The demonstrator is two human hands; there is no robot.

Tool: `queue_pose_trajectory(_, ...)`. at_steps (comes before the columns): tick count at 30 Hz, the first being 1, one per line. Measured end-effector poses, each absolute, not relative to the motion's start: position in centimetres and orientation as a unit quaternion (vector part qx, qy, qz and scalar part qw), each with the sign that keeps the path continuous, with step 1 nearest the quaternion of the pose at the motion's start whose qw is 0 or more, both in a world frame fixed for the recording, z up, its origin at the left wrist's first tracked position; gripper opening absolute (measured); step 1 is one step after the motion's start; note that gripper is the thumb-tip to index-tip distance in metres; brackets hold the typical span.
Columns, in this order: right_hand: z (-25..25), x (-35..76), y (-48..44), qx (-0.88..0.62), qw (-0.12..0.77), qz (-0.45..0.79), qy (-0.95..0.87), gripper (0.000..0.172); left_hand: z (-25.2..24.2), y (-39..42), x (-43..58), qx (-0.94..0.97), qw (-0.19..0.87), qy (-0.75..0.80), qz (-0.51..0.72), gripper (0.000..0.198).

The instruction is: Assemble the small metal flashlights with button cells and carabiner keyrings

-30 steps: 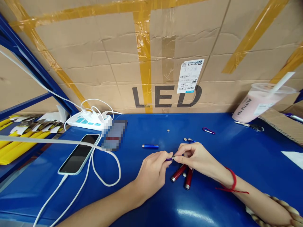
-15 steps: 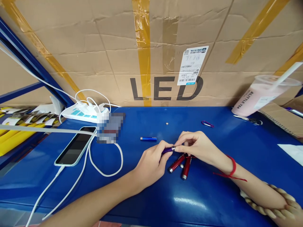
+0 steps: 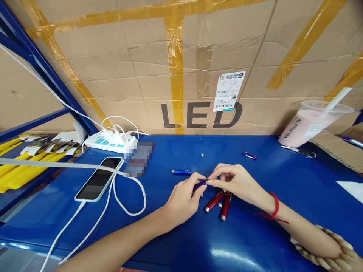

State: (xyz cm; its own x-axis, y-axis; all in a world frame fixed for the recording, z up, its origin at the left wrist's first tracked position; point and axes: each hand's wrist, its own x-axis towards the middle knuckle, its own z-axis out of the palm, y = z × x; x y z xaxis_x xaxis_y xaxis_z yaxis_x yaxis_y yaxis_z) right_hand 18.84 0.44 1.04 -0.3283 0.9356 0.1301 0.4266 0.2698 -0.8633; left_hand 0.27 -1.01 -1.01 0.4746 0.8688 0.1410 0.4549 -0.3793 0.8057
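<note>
Purple tube: largely concealed by left hand; tip masked in right hand's pinch. Object near bench's rear left corner: pixelated, unidentifiable. White sheet, bench's right side: cropped.

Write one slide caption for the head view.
Left hand holds a purple tube, right hand at its end, above a blue table.
</note>
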Motion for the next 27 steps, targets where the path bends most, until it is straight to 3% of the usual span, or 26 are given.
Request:
queue_pose_trajectory(3,1.4,19.3,0.8,-0.472,0.347,0.343,-0.734,0.030,-1.0,-1.0,0.4,0.761,0.378,0.428,0.308,0.014)
queue_pose_trajectory(6,2.0,20.5,1.4,-0.522,0.341,0.178,-0.761,0.025,-0.7,-1.0,0.6,0.738,0.399,0.429,0.335,0.015)
queue_pose_trajectory(10,2.0,22.2,2.2,-0.600,0.205,-0.021,-0.773,0.018,-0.4,-1.1,0.7,0.713,0.435,0.428,0.344,0.016)
queue_pose_trajectory(20,1.2,22.8,2.0,-0.680,0.011,-0.085,-0.728,0.023,-0.2,-1.1,0.8,0.654,0.497,0.421,0.384,0.024)
queue_pose_trajectory(27,0.6,23.4,2.1,-0.661,0.043,-0.036,-0.748,0.016,-0.4,-1.1,0.9,0.633,0.513,0.429,0.390,0.026)
